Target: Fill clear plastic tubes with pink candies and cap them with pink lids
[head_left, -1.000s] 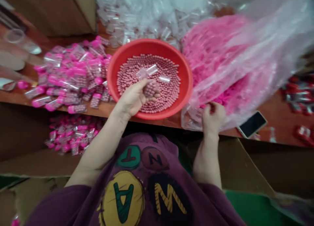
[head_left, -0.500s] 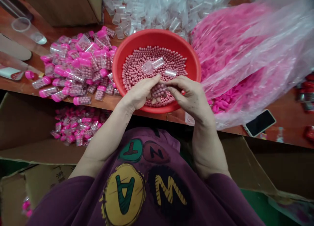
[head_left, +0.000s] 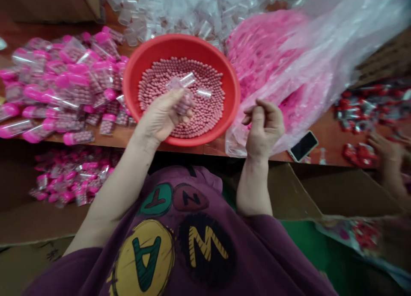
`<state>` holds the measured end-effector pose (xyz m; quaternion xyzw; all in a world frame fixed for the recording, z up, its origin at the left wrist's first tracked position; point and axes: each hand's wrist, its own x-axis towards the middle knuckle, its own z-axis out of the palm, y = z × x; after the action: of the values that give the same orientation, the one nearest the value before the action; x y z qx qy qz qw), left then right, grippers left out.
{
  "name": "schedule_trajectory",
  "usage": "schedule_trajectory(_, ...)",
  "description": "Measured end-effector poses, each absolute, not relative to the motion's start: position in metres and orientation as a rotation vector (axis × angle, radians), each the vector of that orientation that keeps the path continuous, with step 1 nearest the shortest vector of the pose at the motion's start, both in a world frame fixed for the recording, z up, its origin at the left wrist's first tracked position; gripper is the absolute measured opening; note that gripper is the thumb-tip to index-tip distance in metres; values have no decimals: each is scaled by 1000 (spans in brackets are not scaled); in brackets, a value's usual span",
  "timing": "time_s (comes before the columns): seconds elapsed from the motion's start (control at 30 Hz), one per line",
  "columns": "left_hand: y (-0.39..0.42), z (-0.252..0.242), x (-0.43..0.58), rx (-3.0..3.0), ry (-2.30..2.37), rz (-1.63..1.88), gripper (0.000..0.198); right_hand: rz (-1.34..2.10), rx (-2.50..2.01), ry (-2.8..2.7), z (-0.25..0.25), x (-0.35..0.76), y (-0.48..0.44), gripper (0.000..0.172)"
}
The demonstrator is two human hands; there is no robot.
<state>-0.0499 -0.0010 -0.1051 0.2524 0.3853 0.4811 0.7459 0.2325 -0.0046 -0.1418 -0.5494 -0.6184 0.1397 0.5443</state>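
Over the near left part of the red basin (head_left: 229, 80), my left hand (head_left: 165, 114) holds a clear vial (head_left: 184, 103) filled with pink beads; no cap can be made out on it. Pink beads (head_left: 205, 118) lie in the basin, with clear vials (head_left: 204, 93) resting on top of them. My right hand (head_left: 265, 127) is to the right of the basin, in front of the clear plastic bag (head_left: 236, 140) of pink caps (head_left: 261, 43). Its fingers are curled together, and whatever they may hold is hidden.
Capped bead vials (head_left: 77, 84) are heaped left of the basin, more in a box (head_left: 19, 206) below. Clear vials (head_left: 154, 13) lie behind. A phone (head_left: 303, 146) is at the table edge. At far right, another person's hand (head_left: 385, 148) is near red items (head_left: 359, 155).
My right hand has left the vial and moved right to the bag of caps. My left hand still has the vial. The view has turned right, bringing the other person's hand into sight.
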Motion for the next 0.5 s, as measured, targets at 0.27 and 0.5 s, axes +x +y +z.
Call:
schedule_trajectory(0.27, 0, -111, -59, 493, 792, 1005, 32, 244, -1791, -1204, -207, 352, -32, 29)
schedule_trajectory(0.5, -5, -109, -58, 528, 824, 1045, 27, 142, -2112, -1549, -218, 319, -18, 33)
